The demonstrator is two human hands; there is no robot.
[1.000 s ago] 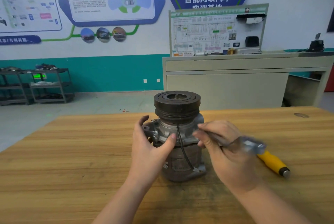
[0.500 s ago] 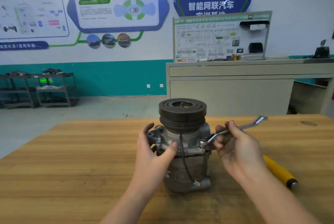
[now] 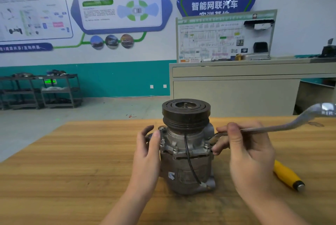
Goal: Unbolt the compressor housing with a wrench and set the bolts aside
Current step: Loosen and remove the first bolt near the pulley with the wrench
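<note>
The grey compressor (image 3: 187, 154) stands upright on the wooden table (image 3: 72, 161), its black pulley on top. Several bolts (image 3: 175, 149) sit along the housing flange. My left hand (image 3: 147, 154) grips the compressor's left side, thumb on the flange. My right hand (image 3: 245, 150) pinches a silver offset wrench (image 3: 283, 124); its near end is at the flange's right side, behind my fingers, and its far end points up to the right.
A yellow-handled tool (image 3: 288, 175) lies on the table to the right of my right hand. Beyond the table stands a beige bench (image 3: 236, 86) with a display board. Dark shelving racks (image 3: 41, 90) line the far left wall.
The wrench handle has swung from the near right, low over the yellow tool, away to the far right. My left hand's thumb has shifted leftward on the flange. The compressor has stayed put.
</note>
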